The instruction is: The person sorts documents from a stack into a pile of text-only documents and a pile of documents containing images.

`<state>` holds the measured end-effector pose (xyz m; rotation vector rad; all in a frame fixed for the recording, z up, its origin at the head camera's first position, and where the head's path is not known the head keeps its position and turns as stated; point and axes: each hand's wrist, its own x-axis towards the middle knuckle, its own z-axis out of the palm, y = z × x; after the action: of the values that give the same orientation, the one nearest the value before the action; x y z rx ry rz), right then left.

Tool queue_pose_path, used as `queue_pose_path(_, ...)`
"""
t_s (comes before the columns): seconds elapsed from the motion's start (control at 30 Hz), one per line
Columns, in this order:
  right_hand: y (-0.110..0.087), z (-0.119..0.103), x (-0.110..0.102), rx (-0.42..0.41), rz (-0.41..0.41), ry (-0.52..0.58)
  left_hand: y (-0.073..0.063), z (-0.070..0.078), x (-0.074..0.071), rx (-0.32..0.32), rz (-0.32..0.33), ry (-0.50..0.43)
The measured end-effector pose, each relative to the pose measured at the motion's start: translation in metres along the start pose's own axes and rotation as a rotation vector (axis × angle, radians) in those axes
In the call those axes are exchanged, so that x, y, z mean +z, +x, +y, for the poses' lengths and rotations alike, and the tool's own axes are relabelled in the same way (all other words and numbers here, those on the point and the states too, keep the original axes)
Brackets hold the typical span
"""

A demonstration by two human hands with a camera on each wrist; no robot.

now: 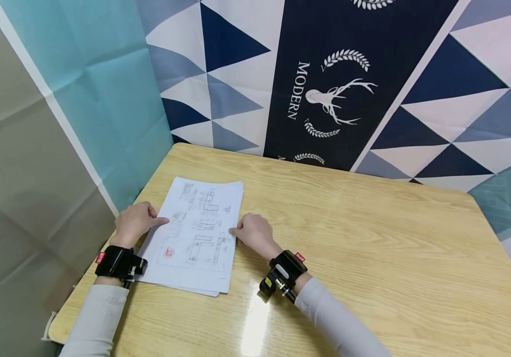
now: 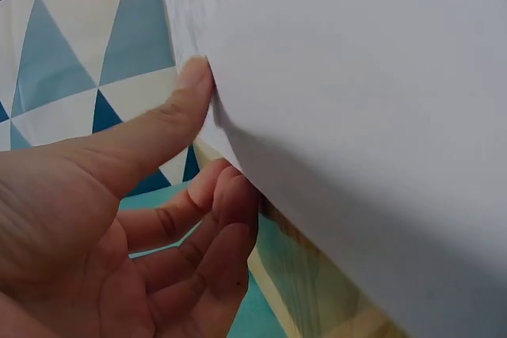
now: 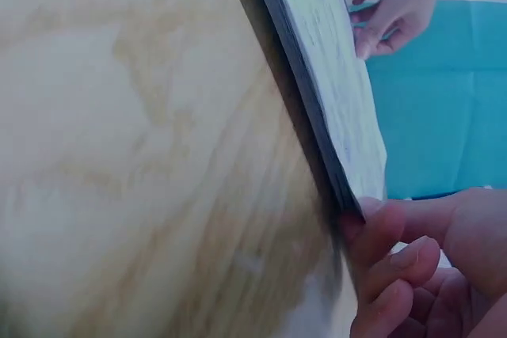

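A stack of white paper sheets (image 1: 179,267) lies on the left part of the wooden table, its top sheet printed with line drawings and a red round stamp (image 1: 169,252). My left hand (image 1: 134,223) holds the stack's left edge. In the left wrist view the thumb (image 2: 194,77) is on the top sheet and the other fingers curl beneath the edge. Across from it, my right hand (image 1: 255,232) pinches the right edge between thumb and fingers. The right wrist view shows the thickness of the stack (image 3: 305,77) and the thumb over its near corner.
The wooden table (image 1: 371,258) stretches far to the right of the papers. Behind it hangs a patterned cloth (image 1: 237,64) with triangles and a deer head; a teal and grey cloth (image 1: 103,89) closes off the left side. One bottom sheet sticks out slightly at the stack's near edge.
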<state>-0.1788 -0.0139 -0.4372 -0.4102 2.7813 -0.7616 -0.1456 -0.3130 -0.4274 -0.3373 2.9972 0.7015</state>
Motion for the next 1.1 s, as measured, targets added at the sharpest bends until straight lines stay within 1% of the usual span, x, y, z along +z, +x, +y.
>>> queue_pose_path(0.1, -0.002, 0.005, -0.004, -0.027, 0.038, -0.020, -0.001, 0.003, 0.000, 0.005, 0.004, -0.016)
queue_pose_path(0.17, -0.004, 0.008, -0.006, -0.059, 0.063, 0.016, 0.000, 0.005, 0.000, 0.015, 0.025, -0.014)
queue_pose_path(0.23, -0.006, 0.012, -0.007, -0.076, 0.074, 0.111, -0.001, 0.010, 0.001, 0.032, 0.040, -0.010)
queue_pose_path(0.3, -0.007, 0.017, -0.007, -0.079, 0.072, 0.234, 0.000, 0.015, 0.003, 0.055, 0.034, 0.007)
queue_pose_path(0.4, -0.008, 0.023, -0.009, -0.054, 0.075, 0.392, 0.002, 0.024, 0.005, 0.067, -0.011, 0.026)
queue_pose_path(0.5, -0.010, 0.028, -0.015, -0.026, 0.089, 0.460, 0.003, 0.032, 0.006, 0.058, -0.064, 0.035)
queue_pose_path(0.53, -0.010, 0.030, -0.017, -0.019, 0.096, 0.469, 0.004, 0.034, 0.006, 0.060, -0.078, 0.030)
queue_pose_path(0.6, -0.011, 0.033, -0.021, -0.001, 0.100, 0.481, 0.004, 0.038, 0.005, 0.071, -0.127, -0.034)
queue_pose_path(0.7, -0.012, 0.039, -0.027, 0.025, 0.098, 0.473, 0.004, 0.044, 0.004, 0.115, -0.197, -0.162)
queue_pose_path(0.77, -0.013, 0.045, -0.031, 0.046, 0.091, 0.457, 0.004, 0.049, 0.003, 0.157, -0.245, -0.226)
queue_pose_path(0.83, -0.014, 0.051, -0.034, 0.066, 0.085, 0.440, 0.003, 0.055, 0.003, 0.198, -0.268, -0.224)
queue_pose_path(0.93, -0.018, 0.062, -0.041, 0.085, 0.079, 0.409, 0.003, 0.071, 0.005, 0.240, -0.295, -0.185)
queue_pose_path(1.1, -0.030, 0.087, -0.065, 0.107, 0.098, 0.334, 0.001, 0.109, 0.011, 0.318, -0.294, -0.130)
